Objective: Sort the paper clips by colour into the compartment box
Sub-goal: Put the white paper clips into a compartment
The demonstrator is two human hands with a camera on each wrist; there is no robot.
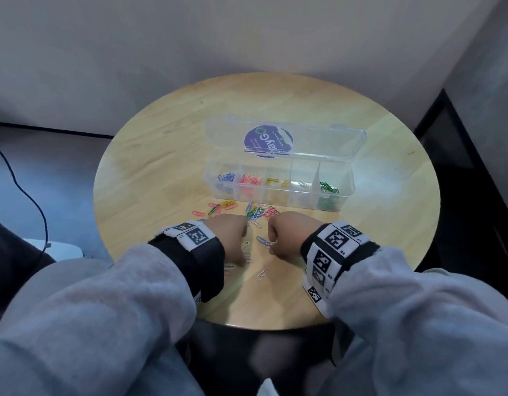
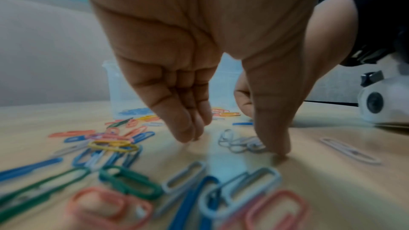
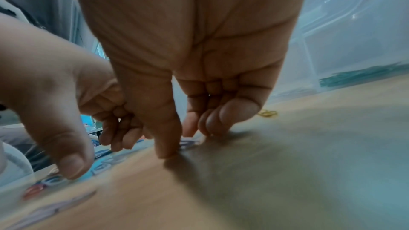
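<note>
A clear compartment box (image 1: 350,181) stands open on the round table, holding blue, red, yellow, white and green clips in separate cells. Loose mixed clips (image 1: 255,211) lie just in front of it. My left hand (image 1: 241,252) points down at the table, thumb (image 2: 276,146) and fingertips (image 2: 188,134) apart, with a cluster of white clips (image 2: 241,143) lying between them. My right hand (image 1: 271,247) has its fingers curled; thumb (image 3: 166,149) and fingertips (image 3: 212,127) close on a white paper clip (image 3: 188,143) that lies on the wood.
The box lid (image 1: 290,138) lies open behind the cells. One white clip (image 1: 262,273) lies nearer me, and coloured clips (image 2: 124,181) are scattered left of my left hand. A black cable (image 1: 32,201) hangs off the table to the left.
</note>
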